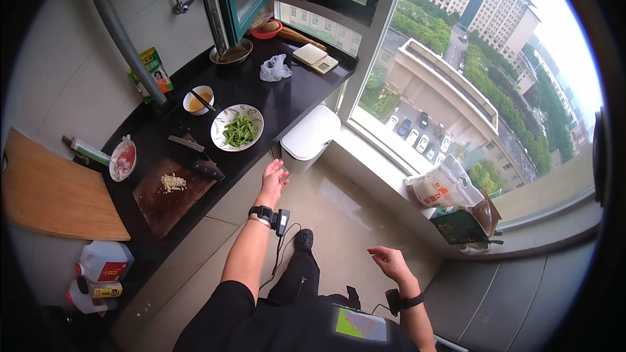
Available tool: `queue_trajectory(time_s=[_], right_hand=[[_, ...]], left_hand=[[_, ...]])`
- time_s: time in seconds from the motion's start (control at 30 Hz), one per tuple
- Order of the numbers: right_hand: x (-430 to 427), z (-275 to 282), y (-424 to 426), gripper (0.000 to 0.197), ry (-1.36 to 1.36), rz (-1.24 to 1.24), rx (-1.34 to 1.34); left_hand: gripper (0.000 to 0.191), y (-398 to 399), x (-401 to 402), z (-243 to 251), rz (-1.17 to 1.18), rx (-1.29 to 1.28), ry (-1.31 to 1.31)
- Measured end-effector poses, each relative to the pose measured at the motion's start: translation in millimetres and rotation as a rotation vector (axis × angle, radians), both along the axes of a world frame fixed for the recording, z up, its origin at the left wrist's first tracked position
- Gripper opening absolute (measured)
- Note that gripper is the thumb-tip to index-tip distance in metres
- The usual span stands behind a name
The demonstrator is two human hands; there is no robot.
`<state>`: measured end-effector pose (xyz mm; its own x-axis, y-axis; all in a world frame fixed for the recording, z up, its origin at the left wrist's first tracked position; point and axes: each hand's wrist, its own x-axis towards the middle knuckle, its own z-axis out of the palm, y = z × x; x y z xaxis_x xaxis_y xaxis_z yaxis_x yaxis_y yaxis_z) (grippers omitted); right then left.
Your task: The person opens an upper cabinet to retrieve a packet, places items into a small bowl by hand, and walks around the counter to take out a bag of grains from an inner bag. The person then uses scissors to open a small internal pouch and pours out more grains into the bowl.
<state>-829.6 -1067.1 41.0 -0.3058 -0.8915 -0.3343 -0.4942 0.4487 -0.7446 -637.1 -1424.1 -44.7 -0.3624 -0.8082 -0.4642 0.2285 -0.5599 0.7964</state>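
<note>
My left hand (pixel 273 182) is stretched forward, empty, with its fingers apart, over the floor beside the counter edge. Nearest to it are a white lidded trash bin (pixel 311 132) and a patterned bowl holding cut green vegetable pieces (pixel 239 130). Out to the right, my right hand (pixel 392 265) hangs over the floor with loosely curled fingers, and nothing shows in it. On the counter, a cutting board (pixel 154 205) carries a small heap of chopped garlic-like bits (pixel 173 183). A cleaver (pixel 208 170) lies across the board's far edge, its handle toward me.
Along the dark counter (pixel 274 95) stand a small bowl of yellow liquid with chopsticks (pixel 198 100), a dish of raw meat (pixel 122 160), a crumpled plastic bag (pixel 275 68) and a kitchen scale (pixel 315 58). An opened window sash (pixel 249 0) juts above it. Bags (pixel 442 186) occupy the windowsill.
</note>
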Motion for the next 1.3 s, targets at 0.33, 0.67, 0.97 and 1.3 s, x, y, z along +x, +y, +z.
queue_trajectory(time_s=[0.33,0.67,0.97,1.3], right_hand=[[-103,-4,-18,0.021,-0.156,-0.097,0.23],[-210,-16,-118,0.021,-0.099,0.231,0.188],[-251,-38,-140,0.02,-0.092,0.422,0.18],[-230,-42,-178,0.022,-0.11,0.547,0.171]], left_hand=[[0.044,-60,-38,-73,0.694,0.326,0.594],[0.025,-66,-37,-60,0.795,0.313,0.552],[0.018,-73,-38,-62,0.822,0.309,0.347],[0.034,-48,-42,-52,0.835,0.371,0.392]])
